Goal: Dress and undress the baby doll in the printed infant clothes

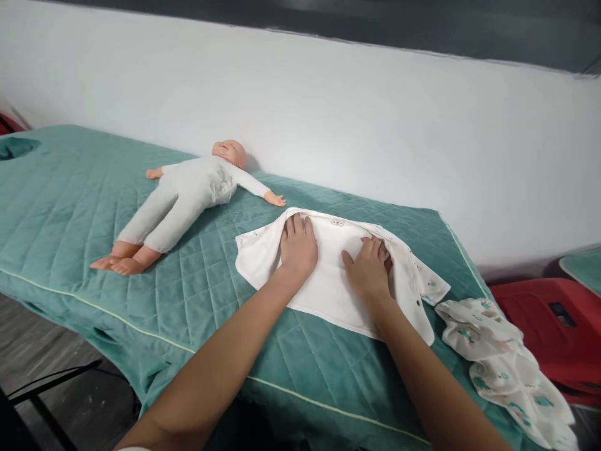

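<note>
A white baby shirt [328,288] lies spread open on the green quilted bed cover, its plain inside facing up and a small label at the neck. My left hand [300,247] rests flat on its left part, fingers extended by the folded front panel. My right hand [370,266] is on the right part, thumb apart and fingertips at the edge of the other front panel, some of them hidden by the cloth. A printed sleeve [431,282] sticks out at the right. Left of the shirt, a baby doll [192,181] with a white cloth body lies on its back.
A crumpled printed baby garment [507,369] hangs over the right edge of the green-covered bed [94,207]. Beyond that edge stands a red chair [544,319]. A white wall [328,119] runs along the back. Dark metal legs [47,394] show at the lower left.
</note>
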Motion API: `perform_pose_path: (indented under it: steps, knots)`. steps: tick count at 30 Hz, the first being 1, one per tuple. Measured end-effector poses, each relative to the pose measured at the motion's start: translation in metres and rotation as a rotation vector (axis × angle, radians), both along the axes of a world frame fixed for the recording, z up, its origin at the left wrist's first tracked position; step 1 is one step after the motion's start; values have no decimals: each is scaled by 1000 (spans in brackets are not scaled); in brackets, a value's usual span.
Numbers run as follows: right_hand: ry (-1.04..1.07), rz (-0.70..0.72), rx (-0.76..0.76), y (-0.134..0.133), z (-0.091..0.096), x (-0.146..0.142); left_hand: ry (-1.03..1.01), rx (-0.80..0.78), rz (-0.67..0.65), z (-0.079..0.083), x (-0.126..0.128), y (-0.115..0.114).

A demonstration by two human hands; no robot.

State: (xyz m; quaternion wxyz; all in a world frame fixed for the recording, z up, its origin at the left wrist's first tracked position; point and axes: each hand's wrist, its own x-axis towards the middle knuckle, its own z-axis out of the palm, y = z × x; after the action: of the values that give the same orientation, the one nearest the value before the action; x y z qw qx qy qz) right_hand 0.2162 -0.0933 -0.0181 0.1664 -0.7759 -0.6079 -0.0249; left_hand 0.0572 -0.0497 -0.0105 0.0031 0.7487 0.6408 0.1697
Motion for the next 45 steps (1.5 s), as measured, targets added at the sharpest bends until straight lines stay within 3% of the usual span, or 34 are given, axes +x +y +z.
perform_pose_path:
  steps: [5,9,14,29,35,45]
  knots:
    - [47,46,70,33,-9,17,-46,-69,-14,-6,12,31]
    - [80,46,18,48,-15,26,-36,-64,-46,-13,17,47]
    - [35,41,-128,57,-11,26,6,-59,-53,-17,19,48]
    - [32,50,-187,62,-10,27,-7,-126,-44,-21,27,75]
    - [20,52,-176,62,-13,25,4,-155,0,-21,29,62]
    - [-97,101,-162,30,-11,13,7,-85,-76,-27,22,5]
